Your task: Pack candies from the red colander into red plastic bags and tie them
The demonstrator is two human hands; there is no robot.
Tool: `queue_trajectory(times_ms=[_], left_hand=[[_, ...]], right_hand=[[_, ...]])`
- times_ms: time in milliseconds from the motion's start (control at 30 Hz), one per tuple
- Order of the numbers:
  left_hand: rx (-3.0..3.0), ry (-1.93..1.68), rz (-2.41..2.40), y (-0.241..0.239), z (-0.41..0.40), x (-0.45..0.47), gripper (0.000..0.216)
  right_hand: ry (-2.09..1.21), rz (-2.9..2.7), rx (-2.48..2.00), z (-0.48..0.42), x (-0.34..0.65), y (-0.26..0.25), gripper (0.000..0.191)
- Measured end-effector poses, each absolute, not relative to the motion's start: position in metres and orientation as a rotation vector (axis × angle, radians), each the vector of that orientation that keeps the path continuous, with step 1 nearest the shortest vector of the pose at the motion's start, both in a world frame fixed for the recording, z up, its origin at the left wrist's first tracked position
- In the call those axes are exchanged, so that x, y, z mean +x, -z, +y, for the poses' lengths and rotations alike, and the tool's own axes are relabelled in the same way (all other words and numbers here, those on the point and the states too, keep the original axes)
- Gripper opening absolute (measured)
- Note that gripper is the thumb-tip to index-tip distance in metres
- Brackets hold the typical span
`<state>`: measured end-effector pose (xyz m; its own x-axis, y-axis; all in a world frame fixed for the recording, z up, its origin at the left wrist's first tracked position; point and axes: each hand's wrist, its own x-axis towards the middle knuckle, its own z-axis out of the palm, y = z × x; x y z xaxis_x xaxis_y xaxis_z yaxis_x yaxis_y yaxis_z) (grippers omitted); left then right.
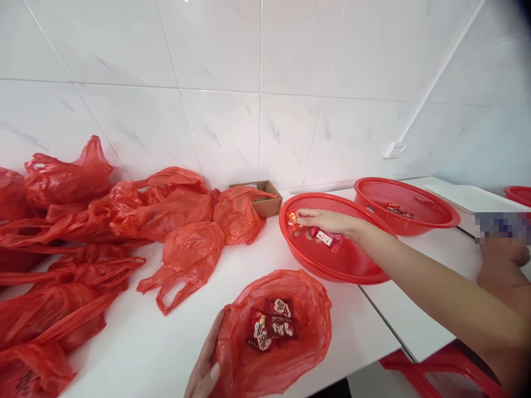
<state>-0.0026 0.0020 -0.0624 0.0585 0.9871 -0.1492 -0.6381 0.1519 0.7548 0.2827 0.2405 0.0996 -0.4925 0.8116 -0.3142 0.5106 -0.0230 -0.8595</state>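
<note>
Your left hand (204,362) grips the side of an open red bag (309,342) on the white table (124,354). Inside the bag lie 3 dark red packets (282,328), close together. Past it, your right hand (323,219) is over the near red basket (309,262), and its fingertips pinch a small red and yellow packet (292,217). A pink packet (327,239) is under your palm; you can't tell if you hold it too. More red bags (166,213) sit to the left. Farther back are a cardboard box (267,208) and another red basket (450,219).
</note>
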Motion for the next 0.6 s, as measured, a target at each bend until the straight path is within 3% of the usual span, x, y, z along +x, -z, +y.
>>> queue_trajectory(times_ms=[167, 433, 600], left_hand=[[0.494, -1.430, 0.799, 0.057, 0.004, 0.000, 0.052], [0.567, -1.458, 0.834, 0.041, 0.005, -0.004, 0.052], [0.609, -1.461, 0.814, 0.041, 0.003, -0.003, 0.053]], right_hand=[[-1.802, -2.150, -0.954, 0.167, 0.237, -0.102, 0.029], [-1.134, -2.560, -1.246, 0.133, 0.203, -0.052, 0.023], [-1.250, -2.447, -1.230, 0.130, 0.204, -0.063, 0.028]])
